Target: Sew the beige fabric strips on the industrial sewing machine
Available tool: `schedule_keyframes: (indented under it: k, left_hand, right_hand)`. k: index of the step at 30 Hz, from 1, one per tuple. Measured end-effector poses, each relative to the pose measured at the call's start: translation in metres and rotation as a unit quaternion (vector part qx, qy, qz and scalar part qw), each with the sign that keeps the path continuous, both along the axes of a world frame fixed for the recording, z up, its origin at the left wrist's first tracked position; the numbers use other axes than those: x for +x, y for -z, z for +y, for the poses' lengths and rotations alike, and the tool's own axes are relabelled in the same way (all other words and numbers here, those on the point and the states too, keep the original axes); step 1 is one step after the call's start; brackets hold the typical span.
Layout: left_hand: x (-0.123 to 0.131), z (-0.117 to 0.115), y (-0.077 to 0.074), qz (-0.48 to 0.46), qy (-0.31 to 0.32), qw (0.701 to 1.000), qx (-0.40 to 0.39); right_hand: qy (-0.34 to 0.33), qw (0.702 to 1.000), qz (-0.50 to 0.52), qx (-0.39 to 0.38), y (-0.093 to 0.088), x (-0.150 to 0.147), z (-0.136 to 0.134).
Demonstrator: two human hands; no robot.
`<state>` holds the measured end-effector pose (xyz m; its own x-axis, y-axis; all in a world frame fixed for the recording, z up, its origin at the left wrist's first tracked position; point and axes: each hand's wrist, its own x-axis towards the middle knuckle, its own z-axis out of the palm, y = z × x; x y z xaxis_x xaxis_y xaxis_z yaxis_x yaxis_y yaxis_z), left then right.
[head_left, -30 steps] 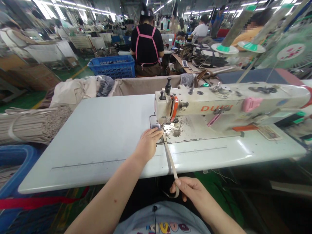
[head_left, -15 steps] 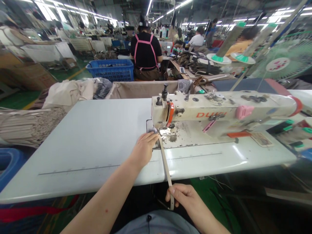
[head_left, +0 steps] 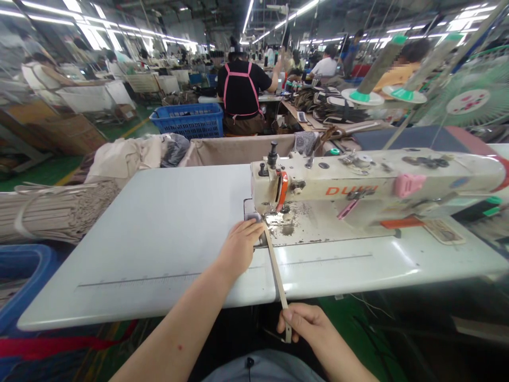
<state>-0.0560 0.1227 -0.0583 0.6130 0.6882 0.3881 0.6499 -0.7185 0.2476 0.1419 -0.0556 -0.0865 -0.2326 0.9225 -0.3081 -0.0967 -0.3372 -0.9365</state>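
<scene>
A narrow beige strip (head_left: 277, 270) runs from below the needle area of the sewing machine (head_left: 358, 183) down past the table's front edge. My left hand (head_left: 241, 245) lies on the machine bed, fingers together and pointing right, their tips pressing the strip's upper end beside the presser foot. Partly under those fingers sits a small grey piece (head_left: 252, 217). Near my lap, my right hand (head_left: 304, 322) pinches the strip's lower end between thumb and fingers, and a short tip hangs below.
The white table (head_left: 170, 223) spreads leftward. Bundled beige strips (head_left: 59, 212) and a blue bin (head_left: 40, 270) stand at left. Behind the table are a fabric-lined trough (head_left: 238, 148), a blue basket (head_left: 191, 121) and a seated person (head_left: 242, 90). Thread cones (head_left: 377, 71) rise at right.
The view has shifted slightly, so the table and machine appear farther right and a little lower. Both hands keep their places on the strip. The person ahead has raised a right arm.
</scene>
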Motion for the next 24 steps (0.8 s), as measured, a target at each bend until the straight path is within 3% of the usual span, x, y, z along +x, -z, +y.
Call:
schedule_keyframes:
  k: [5,9,13,17,20,24]
  left_hand:
    - [0.0,0.0,0.0,-0.014,0.001,1.0,0.004]
    - [0.0,0.0,0.0,-0.015,0.001,1.0,0.008]
    - [0.0,-0.001,0.0,-0.017,-0.001,1.0,0.005]
    - [0.0,-0.001,-0.002,-0.019,0.003,1.0,0.0]
    - [0.0,-0.001,-0.003,-0.017,0.009,1.0,-0.001]
    - [0.0,-0.001,-0.003,-0.019,0.007,1.0,0.008]
  right_hand:
    - [-0.038,0.998,-0.002,0.047,0.002,0.003,0.002]
    - [-0.058,0.991,-0.042,0.11,-0.015,0.0,0.003]
    - [-0.018,0.99,-0.069,0.12,-0.03,-0.004,0.004]
    - [0.035,0.998,-0.004,0.054,-0.026,-0.007,0.005]
    - [0.037,0.998,0.054,-0.012,-0.021,-0.008,0.002]
    - [0.042,0.997,0.058,-0.015,-0.02,-0.01,-0.004]
